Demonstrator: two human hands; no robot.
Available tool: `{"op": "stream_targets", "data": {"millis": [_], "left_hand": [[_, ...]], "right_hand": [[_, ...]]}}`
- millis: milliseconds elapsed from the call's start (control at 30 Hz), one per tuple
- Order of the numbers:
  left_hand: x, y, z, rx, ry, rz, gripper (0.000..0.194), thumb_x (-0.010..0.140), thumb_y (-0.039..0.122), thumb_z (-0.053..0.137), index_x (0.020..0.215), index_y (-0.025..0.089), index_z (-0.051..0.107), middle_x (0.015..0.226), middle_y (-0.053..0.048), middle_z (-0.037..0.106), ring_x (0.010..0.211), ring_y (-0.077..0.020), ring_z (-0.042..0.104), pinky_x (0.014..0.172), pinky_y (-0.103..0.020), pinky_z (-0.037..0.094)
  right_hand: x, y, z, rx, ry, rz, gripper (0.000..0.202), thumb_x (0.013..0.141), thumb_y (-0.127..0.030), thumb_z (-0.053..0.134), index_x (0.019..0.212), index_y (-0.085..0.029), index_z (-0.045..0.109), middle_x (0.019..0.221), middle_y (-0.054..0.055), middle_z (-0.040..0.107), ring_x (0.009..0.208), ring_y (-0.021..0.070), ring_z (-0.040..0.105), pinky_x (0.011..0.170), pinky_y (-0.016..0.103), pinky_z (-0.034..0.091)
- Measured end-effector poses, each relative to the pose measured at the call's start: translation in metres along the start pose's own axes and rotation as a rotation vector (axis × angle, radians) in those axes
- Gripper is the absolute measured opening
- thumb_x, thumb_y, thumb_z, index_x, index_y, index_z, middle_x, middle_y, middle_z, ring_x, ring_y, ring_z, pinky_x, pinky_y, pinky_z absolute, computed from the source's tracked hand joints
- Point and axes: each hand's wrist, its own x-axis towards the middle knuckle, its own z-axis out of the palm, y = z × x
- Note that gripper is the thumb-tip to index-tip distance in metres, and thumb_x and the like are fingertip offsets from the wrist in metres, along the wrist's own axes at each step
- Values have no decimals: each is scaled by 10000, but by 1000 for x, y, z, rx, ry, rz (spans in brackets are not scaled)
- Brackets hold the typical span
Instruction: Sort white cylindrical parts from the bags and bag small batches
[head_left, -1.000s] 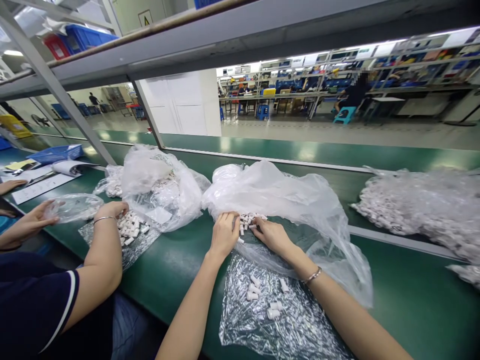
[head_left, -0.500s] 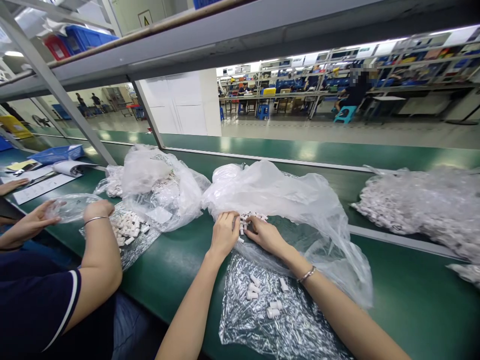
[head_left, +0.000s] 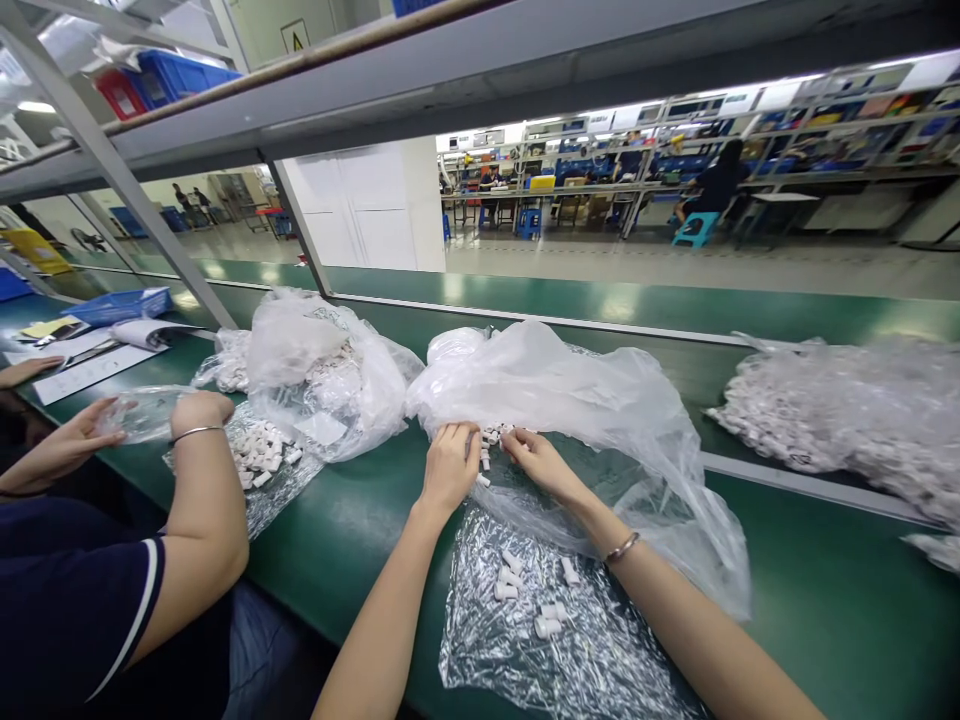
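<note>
Small white cylindrical parts (head_left: 493, 437) lie in a pile at the mouth of a large clear plastic bag (head_left: 570, 380). My left hand (head_left: 452, 458) rests at the pile's left side, fingers extended forward with the tips partly hidden; I see nothing held in it. On the other side, my right hand (head_left: 541, 462) has its thumb and fingers closed together at the pile's edge, on what looks like one of the small white parts. Nearer to me, several more white parts (head_left: 547, 627) are scattered on a crinkled clear plastic sheet (head_left: 487, 650).
At left, a co-worker's hands (head_left: 202, 410) hold a small clear bag (head_left: 142, 415) beside another pile of white parts (head_left: 262, 455). Filled bags (head_left: 840, 400) lie at right on the green bench (head_left: 360, 530). A grey shelf beam (head_left: 450, 90) crosses overhead.
My right hand's fingers have closed together and shifted slightly toward the far side of the pile. My left hand has stayed in place. The view has shifted a little.
</note>
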Motion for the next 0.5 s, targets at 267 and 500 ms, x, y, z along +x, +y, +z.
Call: {"op": "stream_targets", "data": {"millis": [267,500], "left_hand": [[2,-3,1,-6,0,2,153,973,195,442,1009,171,589,1006,-74,637,1002,-232,558,918,-395,457],[6,-5,2,69,49,23,129,951,198,483,977,181,609,976,-57,666,970,-213,590,906,-355,491]], "right_hand": [[-3,-5,21,-294,-29,37,406,887,-522,467,1064,-173,577,899,71,657,813,112,584,709,175,288],[-27,-38,-29,-427,-337,-56,475,887,-641,357,1009,-239,579,896,32,642,740,95,566,637,180,317]]}}
